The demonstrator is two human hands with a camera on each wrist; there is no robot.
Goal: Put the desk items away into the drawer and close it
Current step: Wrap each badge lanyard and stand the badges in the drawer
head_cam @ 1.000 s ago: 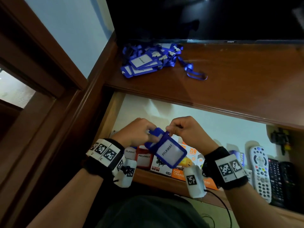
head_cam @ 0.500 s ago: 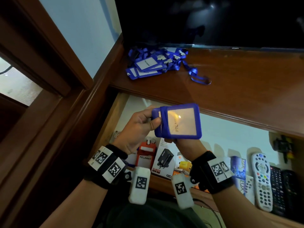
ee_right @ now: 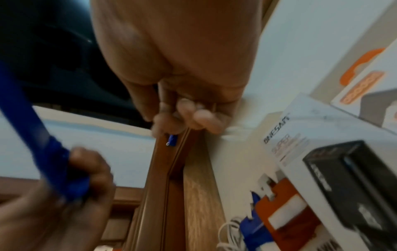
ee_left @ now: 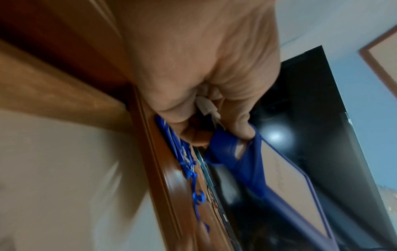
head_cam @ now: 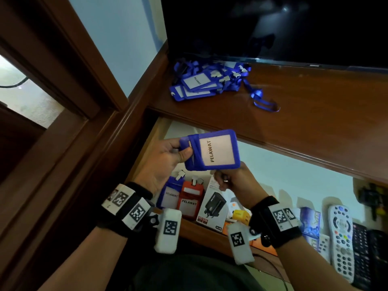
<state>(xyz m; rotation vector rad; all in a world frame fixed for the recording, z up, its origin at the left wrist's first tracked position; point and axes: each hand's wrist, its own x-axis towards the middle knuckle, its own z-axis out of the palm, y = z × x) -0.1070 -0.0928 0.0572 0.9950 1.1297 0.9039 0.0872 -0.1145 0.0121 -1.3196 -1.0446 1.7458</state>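
**Badge holder held over the open drawer**

Fingers [head_cam: 184, 153] of my left hand [head_cam: 165, 162] pinch the top end of a blue badge holder [head_cam: 214, 151] printed PELAWAT, holding it above the open drawer [head_cam: 147, 148], I judge so it can go in beside the blue holder [head_cam: 169, 194] and red holder [head_cam: 190, 201] already standing there. In the head view my right hand [head_cam: 235, 183] sits just under the badge, curled closed; whether it holds anything I cannot tell. More blue holders with lanyards [head_cam: 207, 82] lie piled on the tabletop [head_cam: 315, 114] under the dark screen [head_cam: 273, 28], so most of the job remains. A charger box [head_cam: 214, 203] and a white remote [head_cam: 341, 234] share the drawer.

Left wrist view: thumb and forefinger clamp the holder's blue tab [ee_left: 232, 146], with a pale clip [ee_left: 206, 107] tucked between them, probably to keep it from dangling.

Right wrist view: blurred; the fingertips [ee_right: 187, 113] are curled against the palm, with a small blue piece [ee_right: 171, 140] showing just below them. The charger box [ee_right: 335, 169] stands close by.
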